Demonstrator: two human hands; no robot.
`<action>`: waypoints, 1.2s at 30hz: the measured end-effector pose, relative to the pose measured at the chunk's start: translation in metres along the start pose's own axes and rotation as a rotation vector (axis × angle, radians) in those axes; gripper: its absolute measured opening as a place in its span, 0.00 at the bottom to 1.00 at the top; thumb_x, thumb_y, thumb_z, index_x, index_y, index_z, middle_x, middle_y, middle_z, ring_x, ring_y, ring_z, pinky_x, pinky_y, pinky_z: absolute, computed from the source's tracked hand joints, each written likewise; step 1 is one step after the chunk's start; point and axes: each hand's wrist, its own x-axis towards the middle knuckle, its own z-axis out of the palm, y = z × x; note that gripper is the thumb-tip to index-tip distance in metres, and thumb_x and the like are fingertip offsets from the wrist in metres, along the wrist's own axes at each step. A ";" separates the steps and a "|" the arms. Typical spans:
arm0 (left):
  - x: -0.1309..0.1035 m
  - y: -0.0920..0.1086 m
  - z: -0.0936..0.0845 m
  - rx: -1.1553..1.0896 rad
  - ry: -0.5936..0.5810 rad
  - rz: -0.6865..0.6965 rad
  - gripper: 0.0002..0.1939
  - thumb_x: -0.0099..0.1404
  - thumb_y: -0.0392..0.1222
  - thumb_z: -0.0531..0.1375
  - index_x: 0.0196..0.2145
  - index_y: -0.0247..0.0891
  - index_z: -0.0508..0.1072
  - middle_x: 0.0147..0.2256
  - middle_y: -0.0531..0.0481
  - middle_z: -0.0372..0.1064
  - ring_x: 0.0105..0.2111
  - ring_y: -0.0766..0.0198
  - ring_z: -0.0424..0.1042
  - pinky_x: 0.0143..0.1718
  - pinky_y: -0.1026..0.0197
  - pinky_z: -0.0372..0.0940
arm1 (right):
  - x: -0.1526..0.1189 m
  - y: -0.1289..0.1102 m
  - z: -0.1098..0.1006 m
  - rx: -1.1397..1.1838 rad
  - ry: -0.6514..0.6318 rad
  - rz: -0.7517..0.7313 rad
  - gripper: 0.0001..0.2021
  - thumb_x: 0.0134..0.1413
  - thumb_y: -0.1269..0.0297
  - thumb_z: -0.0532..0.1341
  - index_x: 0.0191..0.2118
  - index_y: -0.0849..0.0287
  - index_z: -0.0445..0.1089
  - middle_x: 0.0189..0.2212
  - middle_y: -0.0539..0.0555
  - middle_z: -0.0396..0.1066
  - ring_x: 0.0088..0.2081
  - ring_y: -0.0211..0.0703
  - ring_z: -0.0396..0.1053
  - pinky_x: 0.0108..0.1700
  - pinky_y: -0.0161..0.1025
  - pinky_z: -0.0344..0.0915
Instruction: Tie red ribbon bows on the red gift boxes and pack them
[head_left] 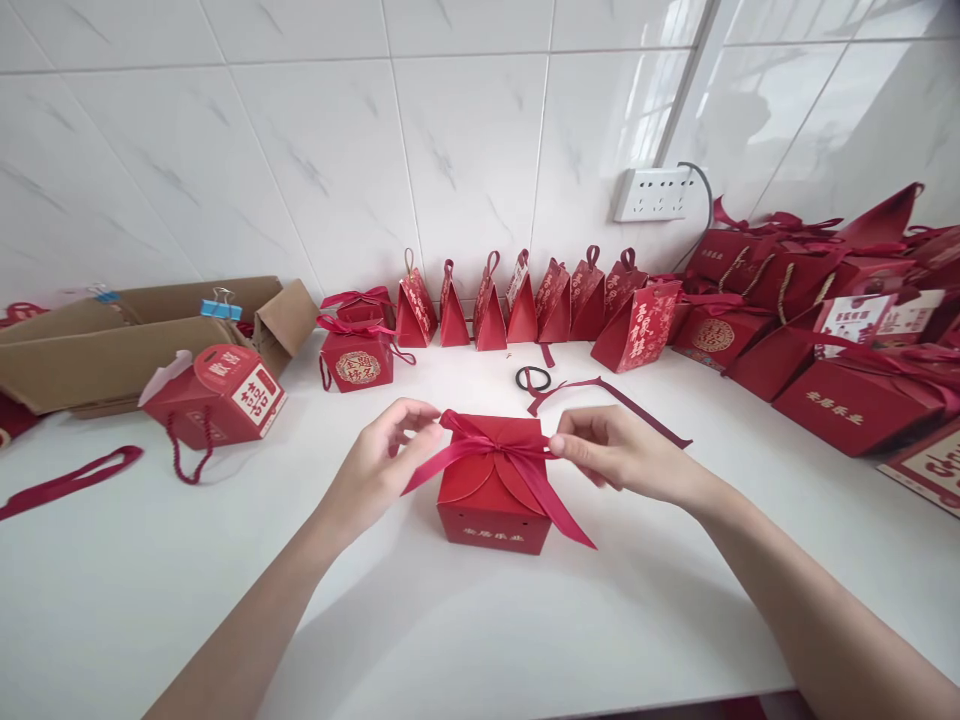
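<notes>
A small red gift box (487,485) with gold characters on its front stands upright on the white table, its petal-shaped top flaps folded shut. Across the top lies a bow of shiny red ribbon (544,498), knotted at the centre, with one tail hanging over the right front corner and another slanting to the left. At the bow's left loop, my left hand (394,445) pinches the ribbon between thumb and fingers. My right hand (611,450) has the right loop gripped between thumb and forefinger, just off the box's right edge.
Behind stand several triangular red boxes (491,312) along the tiled wall. A black ring (532,378) and dark red ribbon scraps (637,405) lie nearby. Left are a lidded box (217,400) and a cardboard carton (135,345); many red boxes (847,410) are piled right.
</notes>
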 end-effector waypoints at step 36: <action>-0.108 0.036 0.014 -0.182 -0.467 -0.557 0.18 0.58 0.55 0.57 0.29 0.35 0.68 0.28 0.45 0.74 0.27 0.62 0.73 0.21 0.67 0.61 | -0.009 -0.004 0.039 -0.384 0.065 -0.673 0.45 0.38 0.67 0.66 0.61 0.55 0.43 0.56 0.62 0.53 0.56 0.54 0.58 0.54 0.48 0.61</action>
